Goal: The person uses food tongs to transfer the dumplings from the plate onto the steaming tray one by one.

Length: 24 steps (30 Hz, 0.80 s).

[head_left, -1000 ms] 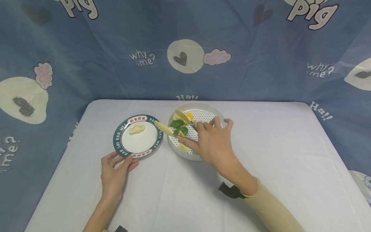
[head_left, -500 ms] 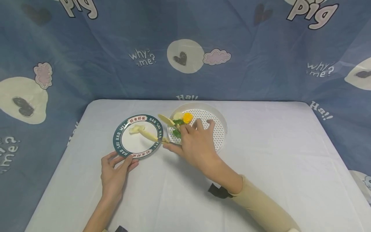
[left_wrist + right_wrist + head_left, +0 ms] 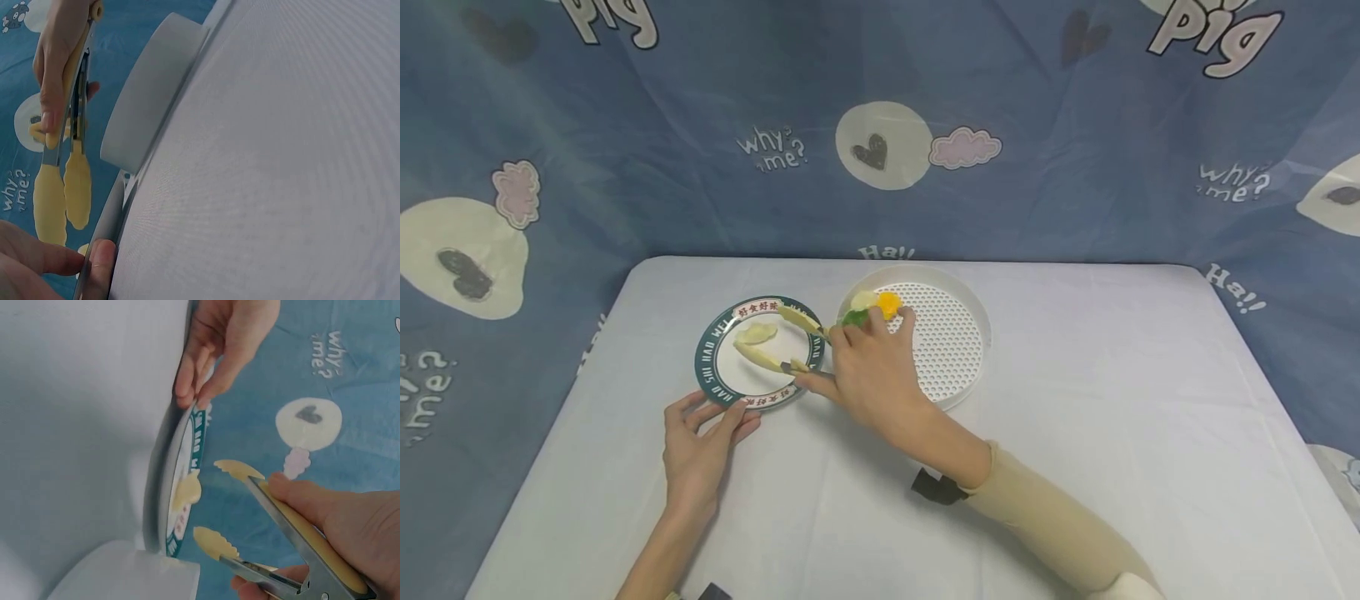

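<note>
My left hand pinches the near rim of a white plate with a green lettered border, thumb on top and fingers beneath. One pale yellow, dumpling-like piece lies on that plate. In my right hand I grip metal tongs with yellow tips. Their tips are spread apart above the plate, one on either side of the pale piece in the head view. The right wrist view shows the tongs with a gap between their tips, off the piece.
Right of the plate stands a round white tray with a perforated bottom. It holds a green piece, an orange-yellow piece and a pale piece; my right hand hides part of it. White cloth covers the table.
My right hand has carried the tongs left, from over the perforated tray to over the plate, their tips spread throughout. The left hand and plate have stayed put.
</note>
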Each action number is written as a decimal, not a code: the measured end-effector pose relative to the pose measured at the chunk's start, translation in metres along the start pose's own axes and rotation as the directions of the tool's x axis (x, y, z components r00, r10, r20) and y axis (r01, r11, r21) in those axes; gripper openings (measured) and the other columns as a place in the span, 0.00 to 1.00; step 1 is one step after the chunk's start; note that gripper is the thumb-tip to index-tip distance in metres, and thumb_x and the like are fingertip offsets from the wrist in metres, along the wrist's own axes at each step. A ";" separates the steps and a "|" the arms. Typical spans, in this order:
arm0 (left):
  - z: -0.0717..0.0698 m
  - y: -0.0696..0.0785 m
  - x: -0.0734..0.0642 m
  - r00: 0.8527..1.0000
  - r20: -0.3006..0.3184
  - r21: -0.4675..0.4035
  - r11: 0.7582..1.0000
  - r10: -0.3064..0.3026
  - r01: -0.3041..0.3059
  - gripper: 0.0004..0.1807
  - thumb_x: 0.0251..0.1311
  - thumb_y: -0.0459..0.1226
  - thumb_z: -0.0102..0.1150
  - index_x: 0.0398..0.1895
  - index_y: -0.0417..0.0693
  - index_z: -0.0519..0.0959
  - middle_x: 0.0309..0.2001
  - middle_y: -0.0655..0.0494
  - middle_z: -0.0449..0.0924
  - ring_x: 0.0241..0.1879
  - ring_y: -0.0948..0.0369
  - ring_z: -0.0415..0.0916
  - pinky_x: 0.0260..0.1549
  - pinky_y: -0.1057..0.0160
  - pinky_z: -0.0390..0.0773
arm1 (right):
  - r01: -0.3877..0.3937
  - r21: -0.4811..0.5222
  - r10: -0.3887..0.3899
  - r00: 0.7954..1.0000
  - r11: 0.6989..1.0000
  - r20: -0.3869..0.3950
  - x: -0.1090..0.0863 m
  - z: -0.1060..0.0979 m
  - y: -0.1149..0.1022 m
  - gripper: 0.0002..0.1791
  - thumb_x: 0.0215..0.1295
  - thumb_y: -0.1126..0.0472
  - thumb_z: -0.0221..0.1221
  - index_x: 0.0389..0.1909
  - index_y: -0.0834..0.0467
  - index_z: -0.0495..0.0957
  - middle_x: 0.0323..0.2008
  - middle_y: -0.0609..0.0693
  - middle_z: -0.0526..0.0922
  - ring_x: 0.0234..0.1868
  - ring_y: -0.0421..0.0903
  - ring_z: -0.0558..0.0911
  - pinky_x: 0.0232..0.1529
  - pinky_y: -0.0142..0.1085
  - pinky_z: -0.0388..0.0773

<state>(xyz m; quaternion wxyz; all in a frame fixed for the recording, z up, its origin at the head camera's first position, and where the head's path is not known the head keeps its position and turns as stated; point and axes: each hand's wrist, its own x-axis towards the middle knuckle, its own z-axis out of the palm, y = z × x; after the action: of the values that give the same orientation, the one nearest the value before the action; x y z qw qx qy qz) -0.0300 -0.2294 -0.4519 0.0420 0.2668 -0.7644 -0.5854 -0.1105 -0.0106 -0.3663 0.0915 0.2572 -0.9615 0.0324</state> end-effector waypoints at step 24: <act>0.000 0.000 -0.001 1.000 -0.009 0.020 1.000 0.021 -0.021 0.42 0.81 0.39 0.57 0.85 0.42 0.43 0.71 0.35 0.69 0.34 0.84 0.84 0.47 0.77 0.94 | 0.004 -0.079 -0.003 1.000 0.997 0.006 0.023 0.023 -0.015 0.39 0.69 0.19 0.53 0.48 0.51 0.85 0.42 0.44 0.91 0.48 0.49 0.77 0.63 0.62 0.79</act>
<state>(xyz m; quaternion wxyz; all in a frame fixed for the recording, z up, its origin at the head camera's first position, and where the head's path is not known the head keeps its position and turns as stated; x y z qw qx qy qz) -0.0287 -0.2288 -0.4516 0.0491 0.2618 -0.7728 -0.5760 -0.1266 -0.0372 -0.3844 0.0989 0.2553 -0.9618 -0.0063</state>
